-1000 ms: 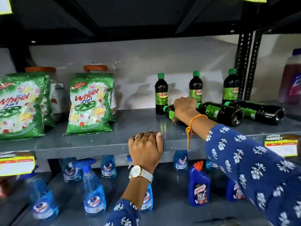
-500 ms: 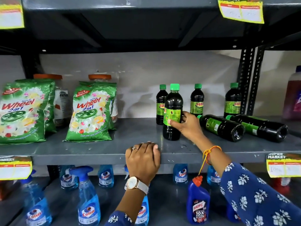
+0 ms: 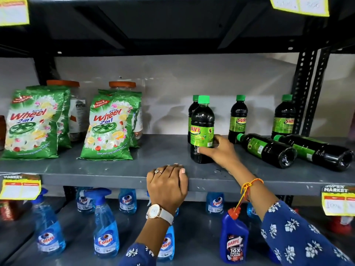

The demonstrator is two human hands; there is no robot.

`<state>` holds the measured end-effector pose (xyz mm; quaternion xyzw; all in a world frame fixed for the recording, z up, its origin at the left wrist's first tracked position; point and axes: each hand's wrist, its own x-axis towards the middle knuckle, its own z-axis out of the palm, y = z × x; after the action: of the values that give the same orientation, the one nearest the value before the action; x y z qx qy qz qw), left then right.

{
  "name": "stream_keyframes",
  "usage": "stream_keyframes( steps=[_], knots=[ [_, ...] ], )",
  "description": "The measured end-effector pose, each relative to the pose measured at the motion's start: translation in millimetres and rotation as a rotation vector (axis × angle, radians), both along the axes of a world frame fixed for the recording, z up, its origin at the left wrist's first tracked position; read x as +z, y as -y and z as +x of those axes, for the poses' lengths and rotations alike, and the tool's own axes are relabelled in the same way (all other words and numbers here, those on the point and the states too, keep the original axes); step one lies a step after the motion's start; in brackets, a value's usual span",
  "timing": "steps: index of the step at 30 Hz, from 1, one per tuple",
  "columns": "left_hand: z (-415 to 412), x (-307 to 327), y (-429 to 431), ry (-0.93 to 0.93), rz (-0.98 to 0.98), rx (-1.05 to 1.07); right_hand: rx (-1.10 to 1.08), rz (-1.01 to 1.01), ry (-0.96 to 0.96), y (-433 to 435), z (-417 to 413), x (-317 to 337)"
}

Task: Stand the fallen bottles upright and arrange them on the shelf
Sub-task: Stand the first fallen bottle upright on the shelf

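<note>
A dark bottle with a green cap and green label (image 3: 202,129) stands upright on the grey shelf (image 3: 115,169), and my right hand (image 3: 221,150) grips its lower half. Three more such bottles stand behind: one (image 3: 192,110) mostly hidden by the held bottle, one (image 3: 238,118) in the middle, one (image 3: 284,116) at the right. Two bottles lie on their sides, bases toward me: one (image 3: 267,149) just right of my hand, the other (image 3: 315,151) beyond it. My left hand (image 3: 167,186) is curled over the shelf's front edge.
Green detergent packets (image 3: 31,123) (image 3: 112,125) and orange-lidded jars (image 3: 122,85) fill the shelf's left half. Blue spray bottles (image 3: 105,223) and a blue toilet-cleaner bottle (image 3: 233,240) stand on the lower shelf. A perforated black upright (image 3: 303,93) bounds the right.
My right hand lifted a lying bottle from the shelf, stood it upright and now holds it lower down. My left hand has stayed on the shelf edge. The camera has tilted upward.
</note>
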<state>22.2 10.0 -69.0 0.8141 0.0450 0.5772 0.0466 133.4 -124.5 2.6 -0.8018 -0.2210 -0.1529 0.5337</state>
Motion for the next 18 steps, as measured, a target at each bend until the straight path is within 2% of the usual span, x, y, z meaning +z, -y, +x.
stream_keyframes(
  steps=[3, 8, 13, 18],
  knots=[
    [0.3, -0.9, 2.0, -0.006, -0.005, 0.003, 0.111, 0.077, -0.054, 1.1, 1.5, -1.6],
    [-0.2, -1.3, 1.4, -0.013, -0.010, 0.007, 0.019, 0.072, -0.026, -1.6, 2.7, -3.4],
    [-0.7, -3.1, 1.9, -0.024, -0.012, 0.015, 0.175, 0.127, -0.111, 0.1, 2.0, -5.6],
    [-1.1, -1.6, 3.6, -0.044, -0.023, 0.009, 0.106, 0.086, -0.079, 1.2, 0.5, -4.2]
  ],
)
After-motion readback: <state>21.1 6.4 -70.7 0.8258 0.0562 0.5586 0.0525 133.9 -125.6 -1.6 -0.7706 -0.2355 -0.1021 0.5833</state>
